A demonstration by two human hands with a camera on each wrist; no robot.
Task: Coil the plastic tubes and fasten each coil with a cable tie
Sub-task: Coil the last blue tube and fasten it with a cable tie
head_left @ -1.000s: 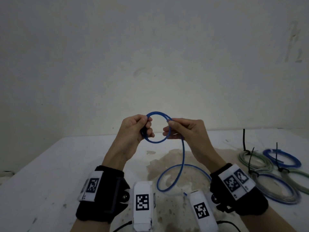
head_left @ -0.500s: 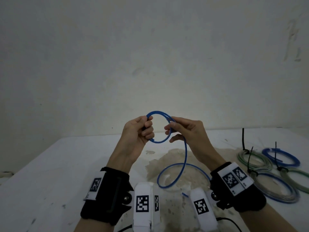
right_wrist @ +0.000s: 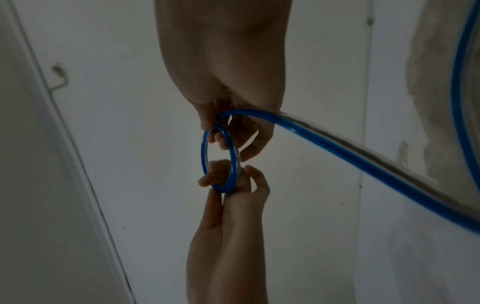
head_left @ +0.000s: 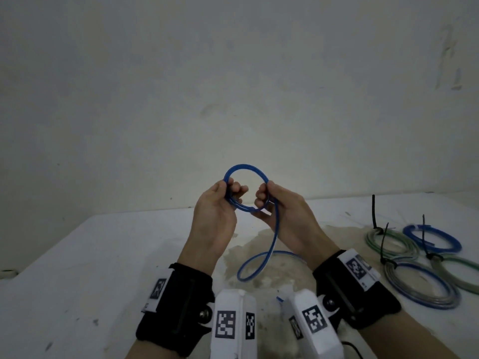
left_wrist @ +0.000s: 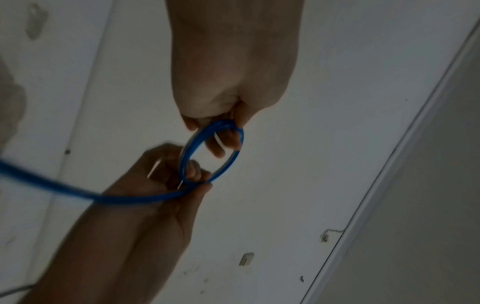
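From the head view, the left hand (head_left: 215, 216) and right hand (head_left: 285, 218) each grip opposite sides of a small ring wound from the blue tube (head_left: 246, 190), held up above the white table (head_left: 90, 255), while the tube's loose length drops onto the table, well left of the tied coils (head_left: 420, 283). The left wrist view shows left fingers (left_wrist: 221, 142) curled through the ring. In the right wrist view, the right fingers (right_wrist: 221, 139) pinch the ring where the loose length leaves it.

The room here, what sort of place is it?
Probably a bare workroom or makeshift bench, not a home: a plain stained wall, a white stained table, and tied tube coils piled at its right.
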